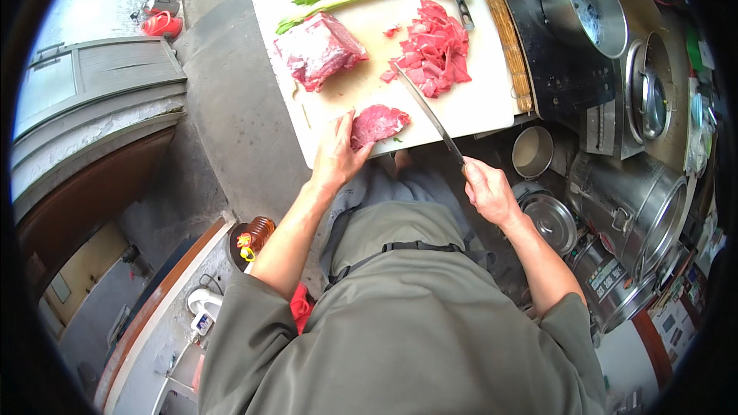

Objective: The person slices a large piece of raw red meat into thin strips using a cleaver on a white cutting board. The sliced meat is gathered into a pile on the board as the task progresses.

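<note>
Meat (382,124), a small red piece, lies at the near edge of the pale cutting board (480,111), below the larger block (319,54) and the heap of thin slices (432,50). The work in hand looks like slicing, and the free right end of the small piece seems the sensible side to cut from. To do it well, I would slide the piece a little farther in from the edge so that the whole stroke lands over the board, set the blade square to the meat, and draw it through in one long, light pull rather than pressing down. Even thickness should come from shifting the holding fingers back by the same small step after each cut; curled fingertips and a tucked thumb would be safer than the present flat hold.

The left hand (338,150) is part-closed around the left end of the piece, fingers along its left side and thumb on the near side, pinching it between them; how firmly, I cannot tell. The right hand (490,192) is wrapped around the handle of the long knife (432,117), which slants up and leftward, its tip at the slices; whether it touches them is unclear.
</note>
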Motion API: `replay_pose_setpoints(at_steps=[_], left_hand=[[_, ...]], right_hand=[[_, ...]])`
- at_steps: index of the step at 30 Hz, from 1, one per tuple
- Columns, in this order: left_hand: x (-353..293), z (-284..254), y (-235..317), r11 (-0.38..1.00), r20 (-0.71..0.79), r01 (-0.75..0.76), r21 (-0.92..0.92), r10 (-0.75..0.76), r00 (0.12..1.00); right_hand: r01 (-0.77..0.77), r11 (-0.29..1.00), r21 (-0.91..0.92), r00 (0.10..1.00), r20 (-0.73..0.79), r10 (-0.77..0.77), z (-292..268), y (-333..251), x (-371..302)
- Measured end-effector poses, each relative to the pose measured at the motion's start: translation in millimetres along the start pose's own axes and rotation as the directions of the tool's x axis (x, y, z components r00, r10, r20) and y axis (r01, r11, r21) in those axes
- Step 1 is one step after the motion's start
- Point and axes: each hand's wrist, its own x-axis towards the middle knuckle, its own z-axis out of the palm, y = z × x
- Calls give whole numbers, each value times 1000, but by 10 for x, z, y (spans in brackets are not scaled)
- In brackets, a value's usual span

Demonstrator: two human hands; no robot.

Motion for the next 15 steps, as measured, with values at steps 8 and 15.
replay_pose_setpoints(at_steps=[8, 15], left_hand=[[-17, 40, 230, 925, -51, 350, -150, -361, 931], [-169, -4, 127, 894, 31, 252, -370, -259, 965]], right_hand=[[-41, 999, -11, 999, -7, 41, 43, 18, -6], [-40, 999, 12, 999, 4, 40, 111, 41, -51]])
